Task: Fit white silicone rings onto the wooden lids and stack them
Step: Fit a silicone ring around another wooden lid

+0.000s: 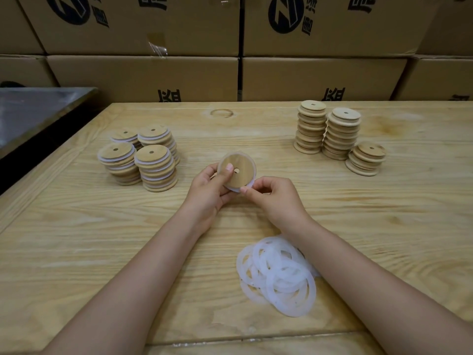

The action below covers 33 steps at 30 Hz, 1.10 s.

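Observation:
My left hand (208,190) grips a round wooden lid (239,163) with a small centre hole, the thumb pressed on its face. A white silicone ring (236,188) runs round the lid's rim. My right hand (275,198) pinches that ring at the lid's lower right edge. A loose heap of white silicone rings (277,274) lies on the table close to me, under my right forearm. Stacks of lids with white rings on them (139,156) stand at the left. Stacks of bare wooden lids (337,135) stand at the back right.
The work goes on over a pale wooden table (102,239). A grey metal surface (33,114) adjoins it at the back left. Stacked cardboard boxes (238,47) form a wall behind the table.

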Each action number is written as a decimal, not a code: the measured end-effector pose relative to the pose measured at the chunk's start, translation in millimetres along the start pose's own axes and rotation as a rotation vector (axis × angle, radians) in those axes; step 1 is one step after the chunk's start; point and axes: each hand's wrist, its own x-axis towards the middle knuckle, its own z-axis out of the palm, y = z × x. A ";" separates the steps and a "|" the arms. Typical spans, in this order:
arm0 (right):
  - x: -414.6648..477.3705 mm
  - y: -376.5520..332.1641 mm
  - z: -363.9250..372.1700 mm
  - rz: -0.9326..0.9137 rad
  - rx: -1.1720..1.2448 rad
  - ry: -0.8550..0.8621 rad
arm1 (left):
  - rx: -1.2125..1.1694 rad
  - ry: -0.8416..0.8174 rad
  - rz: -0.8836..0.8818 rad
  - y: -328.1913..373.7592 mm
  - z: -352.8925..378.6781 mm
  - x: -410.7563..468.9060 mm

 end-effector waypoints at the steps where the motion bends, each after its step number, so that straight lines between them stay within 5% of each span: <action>1: 0.0 1.8 -0.2 0.018 0.019 0.016 | 0.011 -0.014 -0.008 0.2 0.3 -0.1; 6: 5.0 6.2 -6.7 0.068 0.102 0.125 | -0.020 -0.002 -0.016 1.5 0.0 0.5; 26: 13.8 8.9 -15.6 0.058 0.390 0.114 | 0.132 -0.014 -0.037 0.3 3.0 -1.4; 30: 14.2 9.9 -15.8 0.067 0.426 0.101 | 0.280 0.036 0.072 -2.4 2.0 -2.1; 33: 12.8 10.7 -16.2 0.066 0.464 0.087 | 0.679 -0.007 0.239 -7.6 -1.6 -3.3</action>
